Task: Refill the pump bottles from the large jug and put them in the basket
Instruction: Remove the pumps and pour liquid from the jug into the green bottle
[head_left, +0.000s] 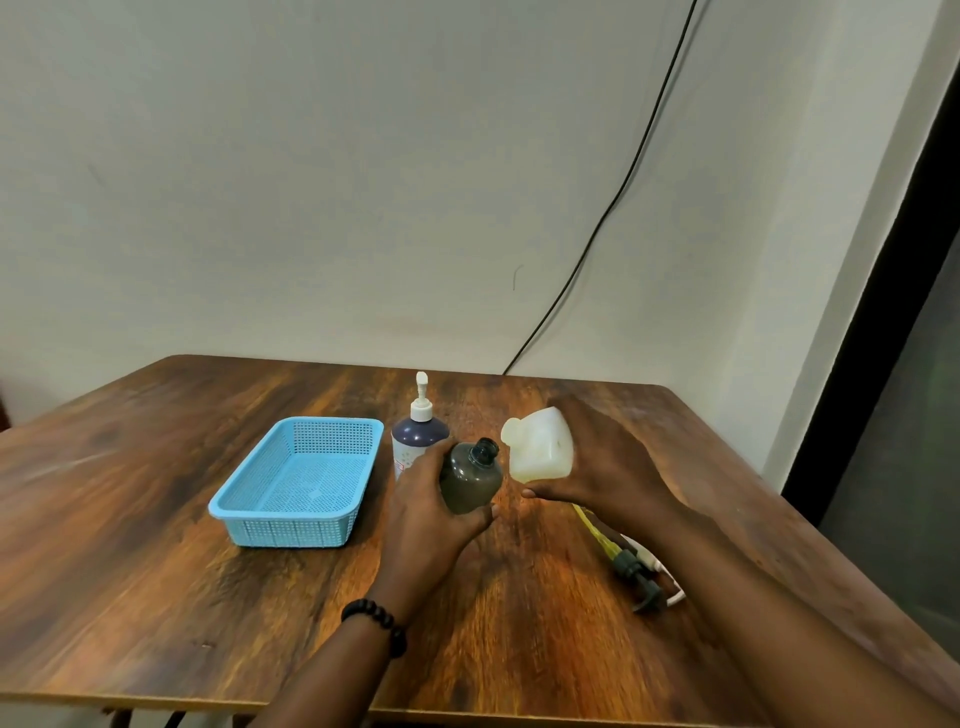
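Note:
My left hand (428, 512) grips a dark open-necked bottle (471, 480) with no pump on it, near the middle of the wooden table (156, 519). My right hand (602, 462) holds the pale translucent jug (540, 449), tilted with its spout toward the dark bottle's neck. A dark blue bottle with a white pump (420, 434) stands upright just behind my left hand. The light blue basket (298, 491) sits to the left with nothing in it. A dark pump head with a yellowish tube (626, 564) lies on the table under my right forearm.
A white cap or lid (667, 582) lies partly hidden beside the loose pump. A black cable (613, 208) runs down the wall behind the table. A dark door or panel (904, 364) stands at the right.

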